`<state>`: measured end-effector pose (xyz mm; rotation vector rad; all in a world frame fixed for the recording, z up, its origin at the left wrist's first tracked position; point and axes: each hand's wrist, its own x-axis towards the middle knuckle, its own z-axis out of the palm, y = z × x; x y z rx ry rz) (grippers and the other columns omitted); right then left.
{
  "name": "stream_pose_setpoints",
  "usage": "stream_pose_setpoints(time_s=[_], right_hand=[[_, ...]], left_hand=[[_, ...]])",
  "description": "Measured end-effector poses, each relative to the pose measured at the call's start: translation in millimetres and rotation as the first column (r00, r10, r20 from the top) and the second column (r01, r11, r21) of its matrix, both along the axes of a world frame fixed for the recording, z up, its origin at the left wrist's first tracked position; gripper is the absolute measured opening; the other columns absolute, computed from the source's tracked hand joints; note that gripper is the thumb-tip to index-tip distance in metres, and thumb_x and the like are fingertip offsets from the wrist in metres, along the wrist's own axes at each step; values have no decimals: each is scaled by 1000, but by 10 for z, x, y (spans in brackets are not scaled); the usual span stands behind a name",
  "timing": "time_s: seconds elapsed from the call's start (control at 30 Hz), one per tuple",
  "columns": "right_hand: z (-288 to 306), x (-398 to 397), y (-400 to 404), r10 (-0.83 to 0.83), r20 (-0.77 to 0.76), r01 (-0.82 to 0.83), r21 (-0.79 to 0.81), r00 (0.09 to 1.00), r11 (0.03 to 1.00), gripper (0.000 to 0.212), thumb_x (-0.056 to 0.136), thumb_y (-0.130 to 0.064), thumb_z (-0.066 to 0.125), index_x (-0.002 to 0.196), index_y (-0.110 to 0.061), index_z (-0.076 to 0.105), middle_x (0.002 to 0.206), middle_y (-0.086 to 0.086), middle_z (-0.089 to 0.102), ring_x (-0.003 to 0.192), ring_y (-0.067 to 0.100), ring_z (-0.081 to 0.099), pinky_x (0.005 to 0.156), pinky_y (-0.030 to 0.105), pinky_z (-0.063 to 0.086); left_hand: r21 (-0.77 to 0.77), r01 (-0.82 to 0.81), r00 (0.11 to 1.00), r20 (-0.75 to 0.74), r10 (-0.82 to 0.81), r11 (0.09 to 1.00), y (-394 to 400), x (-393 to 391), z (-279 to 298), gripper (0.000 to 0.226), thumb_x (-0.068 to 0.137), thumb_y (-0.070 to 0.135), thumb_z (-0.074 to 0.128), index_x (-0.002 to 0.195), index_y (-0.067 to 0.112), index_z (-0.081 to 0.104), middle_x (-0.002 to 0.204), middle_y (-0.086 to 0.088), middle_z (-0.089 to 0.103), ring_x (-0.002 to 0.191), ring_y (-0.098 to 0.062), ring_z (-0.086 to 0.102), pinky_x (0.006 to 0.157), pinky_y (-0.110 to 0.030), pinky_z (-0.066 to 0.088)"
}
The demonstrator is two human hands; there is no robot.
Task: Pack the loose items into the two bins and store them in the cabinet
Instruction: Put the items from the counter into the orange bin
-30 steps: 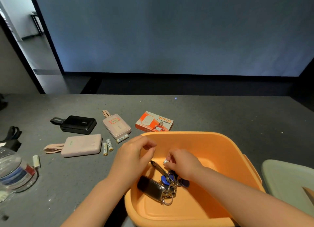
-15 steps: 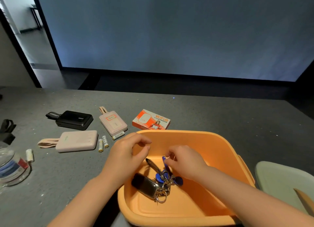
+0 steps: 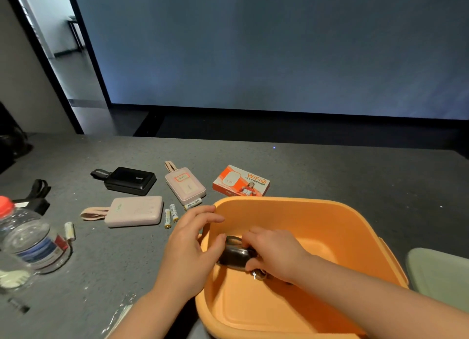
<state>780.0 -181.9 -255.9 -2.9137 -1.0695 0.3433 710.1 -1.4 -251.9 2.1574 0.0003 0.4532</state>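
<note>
An orange bin [image 3: 299, 211] stands on the grey table in front of me. Inside it lies a bunch of keys with a dark fob [image 3: 234, 258]. My right hand [image 3: 274, 252] is down in the bin, its fingers closed on the fob and keys. My left hand [image 3: 189, 247] hangs over the bin's left rim, fingers spread, holding nothing. Loose on the table to the left lie a black power bank [image 3: 130, 180], two pink power banks [image 3: 135, 211] [image 3: 184, 187], an orange WiFi box [image 3: 241, 180] and several batteries [image 3: 170, 214].
A pale green bin [image 3: 441, 275] shows at the right edge. A clear water bottle [image 3: 28, 239] lies at the left, with one battery [image 3: 69, 230] beside it and black straps [image 3: 38, 194] behind. A dark wall rises beyond the table's far edge.
My right hand has dropped lower into the bin and now covers the keys and grips the fob. My left hand's fingers have opened. The view has shifted slightly.
</note>
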Motion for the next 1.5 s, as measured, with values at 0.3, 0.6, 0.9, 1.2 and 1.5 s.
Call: stream_pose_setpoints(time_s=[0.3,0.6,0.9,1.2,1.5], right_hand=[[24,-32,-1,-117,118,104,114,986,988,21,92,-38,56,110,-28,52,110,-8,58,98,15,56,71,28,41],[562,-113,437,-281,22,202,640,959,741,8,86,-28,63,83,-35,66,75,-19,63,76,0,58,63,25,51],[452,474,1375,-247,-54,238,525,967,817,12,86,-28,57,94,-35,63,84,-14,65,73,2,58,62,25,49],[139,1258,2019,-296,-108,308,123,949,943,43,84,-33,60,125,-24,50,125,-1,56,116,21,53,83,32,45],[-224,1546,2297,-447,-94,445,-36,890,895,83,72,-51,74,136,-13,36,132,6,44,123,24,44,91,35,45]], left_hand=[[-54,-10,1000,2,10,999,-41,6,-10,25,82,18,68,97,38,65,114,27,53,113,6,47,89,-10,37],[-84,-125,992,13,127,989,725,29,-152,30,84,11,66,94,39,63,108,24,59,108,3,52,85,-11,40],[164,-247,935,-219,279,955,1668,302,-423,30,80,19,68,107,30,60,111,16,55,106,-6,53,86,-21,42],[364,59,953,-298,57,930,1942,733,-586,78,64,49,75,133,39,40,136,23,33,129,-4,29,103,-19,20],[452,137,936,-349,33,882,2106,914,-661,90,61,49,77,139,37,33,137,18,35,129,-8,28,100,-19,18]])
